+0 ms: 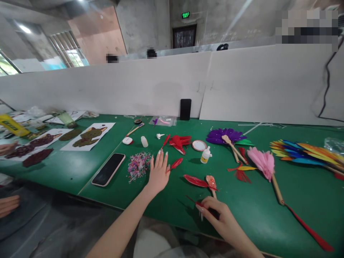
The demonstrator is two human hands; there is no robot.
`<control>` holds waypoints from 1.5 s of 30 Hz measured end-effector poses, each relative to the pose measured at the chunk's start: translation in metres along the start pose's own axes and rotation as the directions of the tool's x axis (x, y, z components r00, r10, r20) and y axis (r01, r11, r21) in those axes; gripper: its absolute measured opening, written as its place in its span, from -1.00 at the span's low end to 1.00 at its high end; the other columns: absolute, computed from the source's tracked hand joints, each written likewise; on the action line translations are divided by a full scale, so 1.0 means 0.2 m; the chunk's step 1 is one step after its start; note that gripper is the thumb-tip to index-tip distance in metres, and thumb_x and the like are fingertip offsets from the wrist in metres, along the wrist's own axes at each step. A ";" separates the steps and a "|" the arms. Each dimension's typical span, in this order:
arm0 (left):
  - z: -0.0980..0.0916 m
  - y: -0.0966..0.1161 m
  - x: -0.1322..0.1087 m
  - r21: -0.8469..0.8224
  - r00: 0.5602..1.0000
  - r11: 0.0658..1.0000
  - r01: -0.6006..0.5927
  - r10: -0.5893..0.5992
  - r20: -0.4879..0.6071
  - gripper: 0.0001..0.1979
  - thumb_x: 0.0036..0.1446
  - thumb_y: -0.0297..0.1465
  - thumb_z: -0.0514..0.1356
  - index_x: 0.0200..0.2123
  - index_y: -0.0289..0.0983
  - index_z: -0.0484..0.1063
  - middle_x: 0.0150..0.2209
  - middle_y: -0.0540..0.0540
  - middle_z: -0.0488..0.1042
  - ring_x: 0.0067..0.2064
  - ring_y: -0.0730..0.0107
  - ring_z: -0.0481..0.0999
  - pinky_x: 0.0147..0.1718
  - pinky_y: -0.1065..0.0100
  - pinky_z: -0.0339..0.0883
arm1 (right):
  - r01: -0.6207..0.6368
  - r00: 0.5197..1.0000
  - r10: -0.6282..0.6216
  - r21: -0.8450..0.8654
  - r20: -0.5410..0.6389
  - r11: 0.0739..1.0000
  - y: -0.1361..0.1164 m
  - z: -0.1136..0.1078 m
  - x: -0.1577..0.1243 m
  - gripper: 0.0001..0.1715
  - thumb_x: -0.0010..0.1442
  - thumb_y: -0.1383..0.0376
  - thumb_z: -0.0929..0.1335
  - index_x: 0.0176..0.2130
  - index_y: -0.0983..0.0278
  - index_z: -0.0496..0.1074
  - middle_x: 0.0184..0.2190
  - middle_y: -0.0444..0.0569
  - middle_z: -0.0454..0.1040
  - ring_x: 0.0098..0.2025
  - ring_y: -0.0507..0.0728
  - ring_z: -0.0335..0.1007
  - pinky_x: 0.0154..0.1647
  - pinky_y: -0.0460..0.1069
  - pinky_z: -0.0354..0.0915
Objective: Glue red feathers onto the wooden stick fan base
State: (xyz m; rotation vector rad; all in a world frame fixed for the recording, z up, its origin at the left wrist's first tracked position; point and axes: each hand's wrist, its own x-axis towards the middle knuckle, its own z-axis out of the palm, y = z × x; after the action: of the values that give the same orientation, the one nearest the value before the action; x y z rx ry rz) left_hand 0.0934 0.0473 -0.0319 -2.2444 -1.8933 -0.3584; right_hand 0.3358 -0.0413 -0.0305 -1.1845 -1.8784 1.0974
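Note:
My left hand (158,173) lies over the green table with its fingers stretched out, between a heap of pink, white and purple bits (137,165) and a red feather (176,164) by its thumb. Another red feather (166,141) is just past the fingertips, near a pile of red feathers (178,142). Close to the table's front edge, my right hand (220,215) pinches a red feather (198,204), its thin end pointing up and left. Just beyond it is a wooden handle with a glossy, glue-coated head (211,182), and one red feather (195,180) lies across that head.
A glue bottle (205,155), a round lid (199,145) and a phone (109,170) lie around. Purple (221,137), pink (261,161) and multicoloured (303,152) feather fans are at right. A co-worker's hand (9,206) shows at left. A white partition (129,86) stands behind.

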 end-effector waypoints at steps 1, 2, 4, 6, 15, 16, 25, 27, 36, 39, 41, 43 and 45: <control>0.00 0.03 0.02 -0.022 1.000 1.000 -0.013 0.014 0.003 -0.49 0.25 -0.41 -0.10 0.26 -0.38 0.10 0.32 -0.27 0.01 0.35 0.11 -0.04 0.25 -0.07 -0.13 | 0.002 1.000 -0.002 0.006 0.002 1.000 0.01 0.00 0.00 -0.58 0.28 0.13 0.24 -0.55 0.24 0.20 -0.50 -0.07 0.34 -0.42 0.07 0.29 -0.34 -0.05 0.20; -0.01 0.04 0.04 -0.045 1.000 0.999 -0.010 0.010 -0.008 -0.50 0.25 -0.44 -0.11 0.24 -0.38 0.13 0.31 -0.28 0.05 0.34 0.11 -0.02 0.26 -0.08 -0.14 | 0.002 1.000 -0.002 0.015 0.004 1.000 0.01 0.00 0.00 -0.58 0.28 0.13 0.24 -0.55 0.24 0.21 -0.49 -0.07 0.34 -0.41 0.07 0.29 -0.34 -0.05 0.20; -0.02 0.05 0.11 -0.110 0.997 0.994 0.018 -0.026 -0.070 -0.53 0.26 -0.47 -0.13 0.21 -0.40 0.19 0.25 -0.30 0.19 0.33 0.10 0.03 0.27 -0.12 -0.26 | 0.003 1.000 -0.003 0.037 0.004 0.999 0.01 0.00 0.00 -0.58 0.28 0.14 0.25 -0.55 0.25 0.22 -0.49 -0.06 0.35 -0.41 0.07 0.29 -0.34 -0.06 0.20; -0.05 0.03 0.19 -0.237 0.992 0.971 -0.001 -0.029 -0.121 -0.53 0.24 -0.52 -0.15 0.19 -0.41 0.21 0.14 -0.28 0.37 0.28 0.14 0.16 0.30 -0.09 -0.39 | 0.002 1.000 -0.002 0.069 -0.001 0.998 0.01 0.00 0.00 -0.58 0.26 0.13 0.26 -0.56 0.25 0.23 -0.50 -0.07 0.35 -0.42 0.07 0.29 -0.34 -0.06 0.21; -0.15 -0.06 0.32 -0.918 0.908 -0.294 0.265 -0.244 0.340 -0.60 0.22 -0.19 0.04 0.05 -0.24 0.36 0.08 -0.22 0.44 0.22 0.21 0.28 0.22 0.11 0.05 | 0.026 1.000 -0.027 0.121 0.002 0.992 -0.08 0.11 0.13 -0.58 0.23 0.13 0.30 -0.58 0.27 0.28 -0.51 -0.06 0.38 -0.43 0.07 0.32 -0.36 -0.07 0.21; -0.16 -0.07 0.31 -0.892 0.900 -0.369 0.260 -0.242 0.363 -0.60 0.21 -0.17 0.04 0.01 -0.26 0.38 0.00 -0.24 0.51 0.19 0.21 0.33 0.21 0.11 0.06 | 0.036 0.999 -0.037 0.123 0.005 0.992 -0.08 0.13 0.15 -0.58 0.22 0.13 0.30 -0.58 0.27 0.29 -0.51 -0.06 0.38 -0.43 0.07 0.32 -0.36 -0.07 0.21; -0.14 -0.25 0.15 -0.850 0.895 0.487 0.200 -0.444 -0.044 -0.61 0.14 -0.31 0.15 0.05 -0.23 0.38 0.04 -0.22 0.47 0.00 0.13 0.52 -0.10 0.22 0.40 | 0.050 0.995 -0.063 0.160 0.078 0.986 -0.13 0.13 0.26 -0.61 0.23 0.16 0.30 -0.56 0.29 0.37 -0.51 -0.06 0.42 -0.42 0.06 0.36 -0.34 -0.07 0.23; -0.15 -0.29 0.11 -0.769 0.907 0.601 0.218 -0.416 -0.068 -0.60 0.28 -0.31 -0.05 0.13 -0.23 0.30 0.02 -0.23 0.48 -0.14 0.18 0.59 -0.20 0.21 0.45 | 0.060 0.995 -0.072 0.171 0.063 0.983 -0.14 0.09 0.25 -0.61 0.24 0.16 0.30 -0.55 0.29 0.38 -0.51 -0.07 0.43 -0.42 0.06 0.36 -0.33 -0.07 0.24; -0.03 -0.07 -0.02 -0.289 0.942 0.910 -0.296 0.328 0.069 -0.44 0.34 -0.19 -0.19 0.33 -0.27 -0.10 0.31 -0.17 0.09 0.34 0.23 -0.01 0.29 -0.06 -0.23 | 0.075 0.989 -0.088 0.114 0.118 0.991 -0.12 0.03 0.21 -0.61 0.24 0.13 0.31 -0.54 0.29 0.37 -0.46 -0.04 0.44 -0.37 0.07 0.36 -0.28 -0.05 0.25; 0.02 -0.05 0.00 -0.173 0.962 0.955 -0.240 0.258 0.089 -0.39 0.32 -0.13 -0.23 0.32 -0.36 -0.06 0.30 -0.24 0.09 0.33 0.20 0.02 0.29 -0.03 -0.23 | 0.070 0.990 -0.082 0.111 0.113 0.991 -0.10 0.06 0.20 -0.59 0.24 0.12 0.31 -0.55 0.29 0.34 -0.45 -0.03 0.43 -0.39 0.06 0.33 -0.33 -0.06 0.24; 0.04 -0.06 0.01 -0.108 0.988 0.985 -0.131 0.139 0.071 -0.36 0.32 -0.11 -0.24 0.30 -0.42 0.00 0.28 -0.30 0.12 0.33 0.15 0.04 0.28 -0.03 -0.20 | 0.073 0.992 -0.083 0.112 0.093 0.991 -0.09 0.08 0.20 -0.59 0.24 0.12 0.30 -0.55 0.29 0.33 -0.45 -0.03 0.42 -0.40 0.06 0.32 -0.35 -0.07 0.23; 0.05 -0.09 0.00 -0.067 0.999 0.998 -0.014 0.017 0.038 -0.33 0.30 -0.10 -0.22 0.26 -0.49 0.07 0.25 -0.37 0.17 0.32 0.07 0.05 0.27 -0.05 -0.16 | 0.080 0.993 -0.089 0.112 0.083 0.991 -0.09 0.07 0.19 -0.59 0.24 0.12 0.30 -0.55 0.29 0.34 -0.45 -0.04 0.42 -0.40 0.06 0.33 -0.34 -0.07 0.23; 0.03 -0.12 -0.01 -0.056 0.998 0.997 0.054 -0.056 -0.029 -0.35 0.30 -0.13 -0.17 0.24 -0.51 0.12 0.24 -0.41 0.18 0.32 0.01 0.05 0.25 -0.09 -0.13 | 0.084 0.993 -0.092 0.115 0.069 0.990 -0.10 0.06 0.19 -0.60 0.24 0.12 0.30 -0.54 0.29 0.37 -0.45 -0.03 0.44 -0.38 0.07 0.36 -0.31 -0.06 0.25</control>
State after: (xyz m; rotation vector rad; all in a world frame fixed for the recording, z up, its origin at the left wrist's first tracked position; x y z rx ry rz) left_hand 0.0692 0.0517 -0.0375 -2.2115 -1.9562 -0.4558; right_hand 0.3041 -0.0143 -0.0139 -1.0014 -1.8796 1.1958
